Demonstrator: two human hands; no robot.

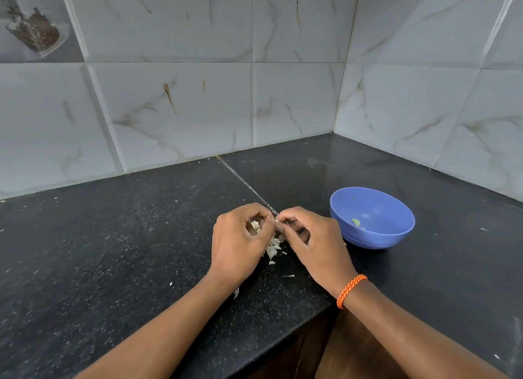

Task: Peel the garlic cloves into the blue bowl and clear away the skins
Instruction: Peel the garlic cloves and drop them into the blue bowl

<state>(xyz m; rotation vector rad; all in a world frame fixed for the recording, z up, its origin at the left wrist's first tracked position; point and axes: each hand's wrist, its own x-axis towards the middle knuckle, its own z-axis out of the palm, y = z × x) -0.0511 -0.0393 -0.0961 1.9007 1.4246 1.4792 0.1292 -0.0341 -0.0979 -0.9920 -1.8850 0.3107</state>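
Garlic is between your two hands, over the dark speckled surface (113,251), a little left of the blue bowl (372,218). Your left hand (240,245) has its fingers curled around a small clump of garlic (255,225), of which only a pale bit shows in the gap of the fist. Your right hand (314,242) meets it at the tips: its fingers are curled in a narrow pinch on something small and pale at the point where both hands touch, but I cannot tell if this is skin or clove, because the fingers hide it. Under the hands, on the surface, lies a small heap of skins (273,248), and some loose flakes lie nearer to you, one just beside your left wrist. The blue bowl stands upright on the surface, just beside your right hand and apart from it. Inside it, low on the wall, you see a pale greenish piece (355,222); it is too small to say what it is. On your right wrist you wear an orange braided band (351,291). Behind the surface two tiled walls (198,95) with a marble pattern meet in a corner.
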